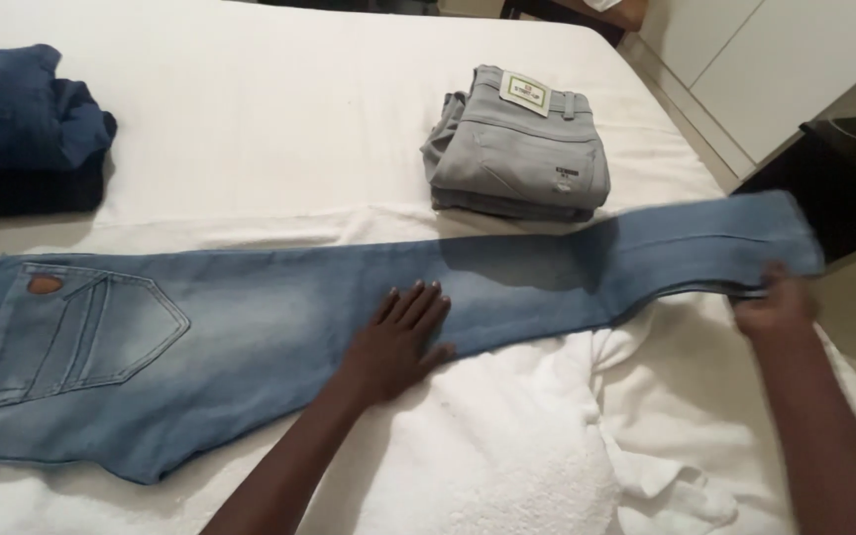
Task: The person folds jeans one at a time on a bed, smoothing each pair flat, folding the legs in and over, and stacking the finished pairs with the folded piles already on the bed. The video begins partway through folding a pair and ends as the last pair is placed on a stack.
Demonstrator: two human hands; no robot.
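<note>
- Light jeans (250, 337) lie flat across the bed (279, 129), waist at left edge, legs running to right edge.
- L hand (400, 337) flat on the leg mid-bed, fingers spread.
- R hand (777, 305) grips the hem at right edge; fingers blurred, can't tell exactly.
- Grey trousers (517, 149), folded, behind the leg.
- Dark jeans (22, 129), folded, far left corner.
- White towel (507, 446) at near edge.

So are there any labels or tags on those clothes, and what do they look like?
Waistband patch: on top of the folded grey trousers at the back of the bed, a pale rectangle with dark print.
Small tag: on the same trousers, near the right edge, a tiny light rectangle.
Pocket patch: on the back pocket of the light blue jeans, a small brown oval.
</note>
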